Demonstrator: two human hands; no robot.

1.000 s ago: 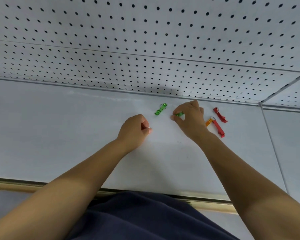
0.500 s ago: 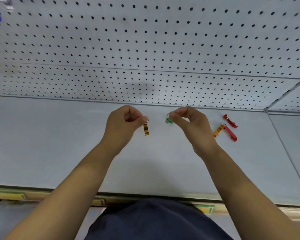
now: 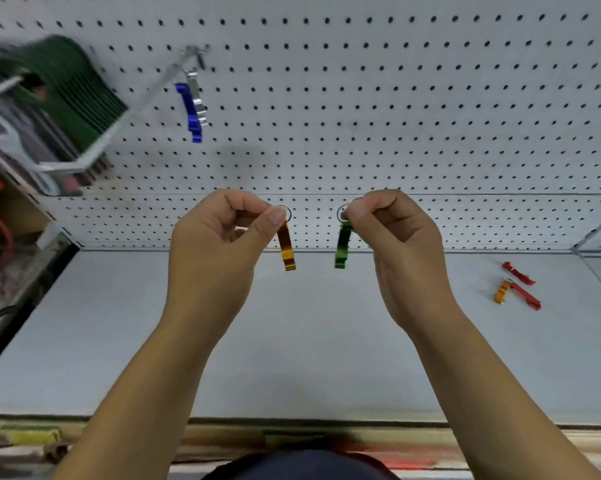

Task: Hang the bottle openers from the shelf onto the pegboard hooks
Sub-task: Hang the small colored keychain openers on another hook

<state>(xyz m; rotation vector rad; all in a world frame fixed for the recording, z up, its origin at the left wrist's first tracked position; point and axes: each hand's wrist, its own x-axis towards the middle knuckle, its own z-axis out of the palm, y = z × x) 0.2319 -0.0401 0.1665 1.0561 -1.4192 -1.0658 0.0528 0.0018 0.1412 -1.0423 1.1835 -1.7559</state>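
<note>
My left hand (image 3: 219,244) pinches the key ring of an orange bottle opener (image 3: 286,249), which dangles in front of the pegboard (image 3: 396,98). My right hand (image 3: 392,244) pinches the ring of a green bottle opener (image 3: 342,247), hanging the same way. Both are held up above the white shelf (image 3: 292,341), about level with each other. A long metal hook (image 3: 146,95) juts from the pegboard at upper left, with a blue opener (image 3: 190,112) and a silver opener (image 3: 197,100) hanging on it. Two red openers (image 3: 519,273) (image 3: 527,295) and an orange opener (image 3: 501,291) lie on the shelf at right.
Green packaged goods (image 3: 67,88) hang on a hook at the far left, blurred, with other stock below them. A shelf divider (image 3: 593,237) runs along the right. The shelf's front edge (image 3: 292,424) carries price labels.
Both hands have lifted off the shelf with an opener each and risen in front of the pegboard. The view has tilted up, showing the hook with the blue opener.
</note>
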